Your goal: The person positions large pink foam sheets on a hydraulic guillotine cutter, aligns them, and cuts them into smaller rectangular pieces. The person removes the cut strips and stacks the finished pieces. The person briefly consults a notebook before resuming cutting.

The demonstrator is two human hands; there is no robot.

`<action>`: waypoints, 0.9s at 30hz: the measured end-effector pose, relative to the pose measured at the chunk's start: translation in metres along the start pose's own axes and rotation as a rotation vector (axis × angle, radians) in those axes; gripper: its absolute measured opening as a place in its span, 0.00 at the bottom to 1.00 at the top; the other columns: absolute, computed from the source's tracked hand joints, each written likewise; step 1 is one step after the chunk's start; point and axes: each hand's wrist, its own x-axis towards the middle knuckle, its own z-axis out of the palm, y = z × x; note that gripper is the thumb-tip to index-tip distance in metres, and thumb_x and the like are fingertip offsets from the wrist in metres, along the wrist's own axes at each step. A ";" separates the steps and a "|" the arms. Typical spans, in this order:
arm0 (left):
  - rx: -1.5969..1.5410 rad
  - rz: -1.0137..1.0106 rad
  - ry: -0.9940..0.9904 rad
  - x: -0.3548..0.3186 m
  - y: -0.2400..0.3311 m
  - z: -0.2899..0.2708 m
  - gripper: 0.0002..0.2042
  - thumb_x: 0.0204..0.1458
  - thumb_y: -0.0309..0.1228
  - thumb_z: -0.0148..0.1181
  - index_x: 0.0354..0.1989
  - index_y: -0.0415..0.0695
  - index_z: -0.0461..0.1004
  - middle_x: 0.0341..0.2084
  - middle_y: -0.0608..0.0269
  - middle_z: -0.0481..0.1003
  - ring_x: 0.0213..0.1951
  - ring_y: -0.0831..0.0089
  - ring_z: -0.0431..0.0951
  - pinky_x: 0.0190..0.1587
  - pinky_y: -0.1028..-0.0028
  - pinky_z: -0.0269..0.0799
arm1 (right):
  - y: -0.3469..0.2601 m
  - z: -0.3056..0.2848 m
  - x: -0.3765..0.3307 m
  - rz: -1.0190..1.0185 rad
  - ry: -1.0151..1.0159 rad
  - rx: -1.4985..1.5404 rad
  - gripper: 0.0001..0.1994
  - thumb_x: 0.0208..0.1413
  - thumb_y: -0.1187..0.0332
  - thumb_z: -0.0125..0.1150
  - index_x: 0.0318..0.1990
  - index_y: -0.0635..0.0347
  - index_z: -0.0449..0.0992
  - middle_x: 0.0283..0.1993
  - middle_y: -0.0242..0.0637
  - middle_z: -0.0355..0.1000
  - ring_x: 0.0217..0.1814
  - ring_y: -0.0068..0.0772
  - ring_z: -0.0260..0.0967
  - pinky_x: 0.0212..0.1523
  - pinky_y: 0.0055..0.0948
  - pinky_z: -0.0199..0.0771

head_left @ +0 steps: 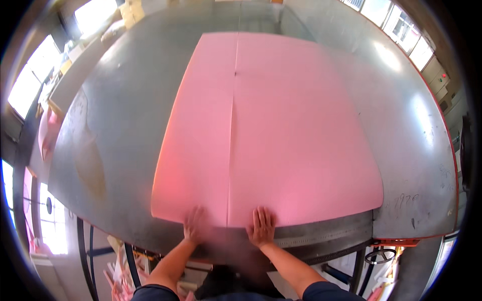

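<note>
A large pink sheet [296,130] lies flat on a grey metal table [125,110]. A thin dark line runs from its far edge to its near edge, left of its middle, like a cut or a seam between two pieces; a small gap shows along part of it. My left hand [195,224] rests on the near edge left of this line, fingers stretched out and slightly blurred. To the right of the line, my right hand [262,226] lies with its fingers flat over the same edge. Neither hand grips anything.
Along the table's front runs a marked ruler strip [321,238]. A dark handwheel [380,256] sits below the right front corner. Pink and pale scraps [120,276] lie under the table at left. Another pink piece [48,129] hangs beyond the left edge.
</note>
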 end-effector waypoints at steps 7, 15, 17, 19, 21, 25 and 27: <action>-0.019 -0.074 -0.065 -0.014 0.011 0.028 0.34 0.51 0.46 0.61 0.67 0.45 0.62 0.69 0.52 0.59 0.71 0.48 0.55 0.71 0.43 0.42 | 0.017 0.004 -0.021 0.008 -0.013 -0.024 0.35 0.57 0.49 0.55 0.68 0.62 0.63 0.73 0.48 0.56 0.76 0.55 0.49 0.71 0.63 0.43; 0.029 -0.076 -0.072 -0.014 0.043 0.020 0.34 0.49 0.46 0.63 0.65 0.47 0.64 0.69 0.57 0.60 0.71 0.51 0.56 0.70 0.44 0.45 | 0.033 -0.006 -0.031 0.007 -0.073 -0.050 0.35 0.57 0.49 0.54 0.68 0.63 0.62 0.73 0.49 0.55 0.77 0.56 0.45 0.73 0.62 0.40; 0.009 -0.069 -0.033 -0.014 0.045 0.029 0.34 0.48 0.46 0.64 0.64 0.48 0.65 0.69 0.58 0.60 0.70 0.51 0.57 0.70 0.45 0.46 | 0.041 -0.004 -0.032 -0.012 -0.038 -0.071 0.35 0.57 0.49 0.55 0.67 0.62 0.64 0.71 0.48 0.58 0.76 0.57 0.48 0.72 0.63 0.43; -0.007 -0.068 -0.040 -0.016 0.043 0.028 0.34 0.47 0.45 0.65 0.64 0.48 0.66 0.69 0.58 0.61 0.70 0.51 0.57 0.70 0.45 0.48 | 0.040 0.004 -0.037 0.000 -0.049 -0.072 0.36 0.56 0.49 0.56 0.67 0.63 0.63 0.71 0.49 0.57 0.76 0.57 0.48 0.72 0.64 0.43; -0.019 -0.083 -0.060 -0.016 0.044 0.026 0.34 0.46 0.45 0.66 0.63 0.49 0.66 0.68 0.58 0.62 0.70 0.52 0.58 0.70 0.46 0.49 | 0.042 0.006 -0.040 0.007 -0.066 -0.079 0.36 0.56 0.49 0.57 0.67 0.63 0.62 0.72 0.49 0.57 0.75 0.58 0.48 0.71 0.64 0.43; -0.040 -0.096 -0.066 -0.019 0.045 0.023 0.34 0.46 0.45 0.66 0.63 0.48 0.67 0.68 0.58 0.63 0.69 0.52 0.59 0.69 0.46 0.49 | 0.040 0.008 -0.044 0.007 -0.070 -0.081 0.36 0.56 0.49 0.57 0.67 0.65 0.62 0.71 0.50 0.57 0.75 0.58 0.48 0.71 0.64 0.43; -0.018 -0.079 -0.069 -0.017 0.040 0.022 0.34 0.46 0.45 0.66 0.63 0.48 0.67 0.68 0.59 0.63 0.69 0.52 0.59 0.69 0.46 0.50 | 0.040 0.010 -0.043 0.000 -0.058 -0.067 0.36 0.56 0.49 0.57 0.66 0.65 0.63 0.71 0.50 0.57 0.75 0.59 0.48 0.71 0.64 0.43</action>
